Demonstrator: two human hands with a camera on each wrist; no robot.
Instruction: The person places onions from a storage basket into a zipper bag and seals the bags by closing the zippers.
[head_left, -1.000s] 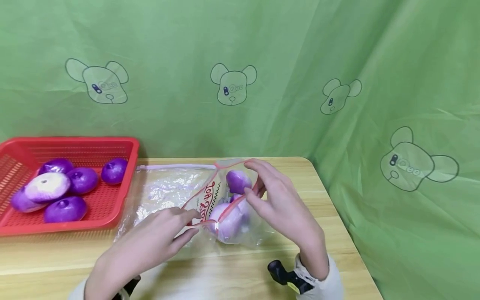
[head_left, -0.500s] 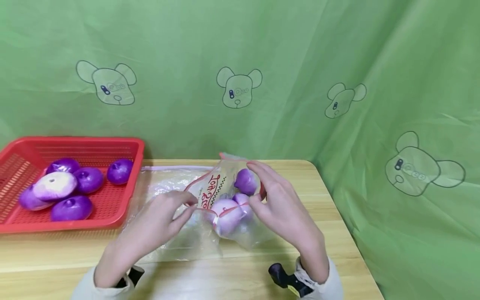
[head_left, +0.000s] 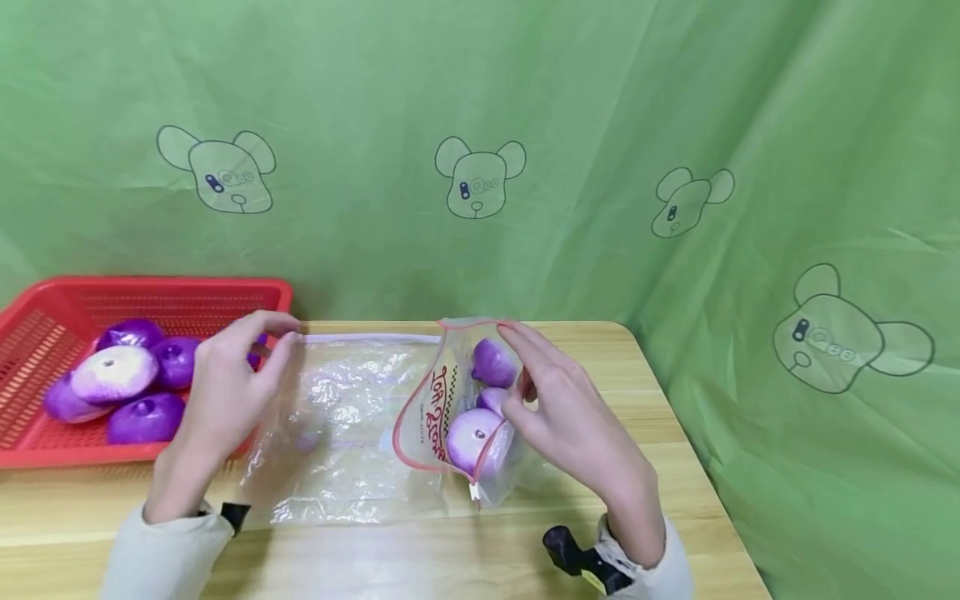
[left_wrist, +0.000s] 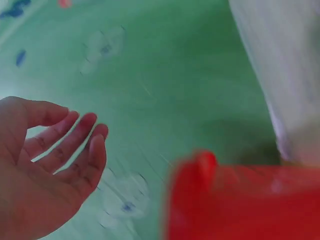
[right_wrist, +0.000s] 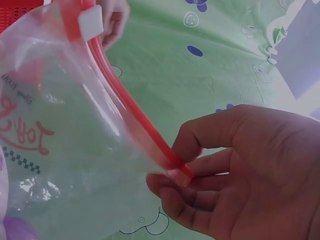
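Observation:
My right hand (head_left: 573, 421) pinches the red rim of a clear zip bag (right_wrist: 95, 135), thumb on one side and fingers on the other. Inside the bag, whose mouth gapes, lie several purple onions (head_left: 469, 440). Red lettering shows on its film, and a white slider (right_wrist: 91, 22) sits at one end of the zip. My left hand (head_left: 225, 392) holds nothing; its fingers are loosely curved over the right rim of a red basket (head_left: 273, 304). One purple onion in that basket is mostly covered by this hand.
Several more purple onions (head_left: 146, 418) lie in the basket, a whitish onion (head_left: 114, 373) on top of them. A flat clear bag (head_left: 341, 450) with a pale zip lies between basket and zip bag. Green cloth (head_left: 375, 208) hangs behind the wooden table (head_left: 615, 367).
My left hand has let go of the zip bag's rim and moved left to the basket. The right hand keeps its pinch on the bag, whose left side has dropped wider apart.

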